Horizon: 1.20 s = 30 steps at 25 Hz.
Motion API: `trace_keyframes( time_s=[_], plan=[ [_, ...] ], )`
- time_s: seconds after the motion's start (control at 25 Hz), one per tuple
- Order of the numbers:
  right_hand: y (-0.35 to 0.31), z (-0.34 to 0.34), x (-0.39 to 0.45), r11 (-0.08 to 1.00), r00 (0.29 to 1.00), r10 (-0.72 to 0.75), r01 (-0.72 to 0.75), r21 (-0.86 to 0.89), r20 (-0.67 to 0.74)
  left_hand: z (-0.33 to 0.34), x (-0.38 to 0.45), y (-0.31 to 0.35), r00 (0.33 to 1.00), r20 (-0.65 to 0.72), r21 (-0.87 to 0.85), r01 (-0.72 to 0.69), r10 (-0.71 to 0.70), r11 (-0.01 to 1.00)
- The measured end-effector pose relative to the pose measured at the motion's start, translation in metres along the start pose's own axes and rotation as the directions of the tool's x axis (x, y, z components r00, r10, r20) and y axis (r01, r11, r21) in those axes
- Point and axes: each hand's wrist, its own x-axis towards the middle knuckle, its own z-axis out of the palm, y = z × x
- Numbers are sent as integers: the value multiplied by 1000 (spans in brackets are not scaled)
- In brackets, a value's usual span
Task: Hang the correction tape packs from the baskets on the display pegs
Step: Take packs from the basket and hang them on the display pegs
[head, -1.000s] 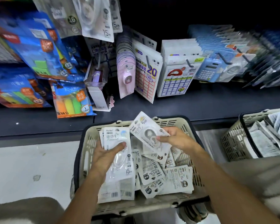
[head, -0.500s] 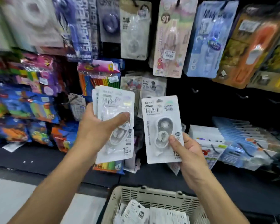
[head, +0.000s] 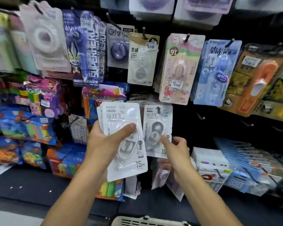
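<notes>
The step in hand is the hanging of a single correction tape pack [head: 157, 130] on a display peg [head: 158, 110]. The pack is standing upright against the dark display board, and the peg tip is showing dark through the hang hole at the pack's 12 o'clock edge, so the pack appears to be seated on the peg or nearly so; how far back it has slid cannot be told.

The right hand [head: 176, 150] is contacting the pack at its 5 o'clock corner. The grip there is loose: the forefinger is lying extended on the blister face, and the thumb is hidden, so whether the pack is pinched cannot be told.

The left hand [head: 104, 142] is gripping a stack of packs [head: 123, 141] at the single pack's 9 o'clock, just beside it, thumb curled across the front face.

The next move is probably calling for a push along the peg, then transfer of one pack from the stack. The basket [head: 147, 221] is sitting at 6 o'clock.
</notes>
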Motion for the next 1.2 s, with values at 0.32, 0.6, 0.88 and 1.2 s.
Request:
trace_keyframes(
  time_s=[0.32,0.6,0.88,1.2],
  plan=[
    [3,11,-52,889,827,-458,421,180,326,14,-1,-4,1000,1,0,-16,16,1000],
    [1,2,-63,804,823,-449,202,559,349,2,-18,3,963,260,-63,88,-69,994],
    [2,-10,-61,790,890,-398,207,578,225,-1,-14,8,975,222,-78,36,-18,996],
    [5,-18,-40,883,958,-281,232,407,63,-9,-6,15,965,-130,-28,-235,229,972]
  ],
)
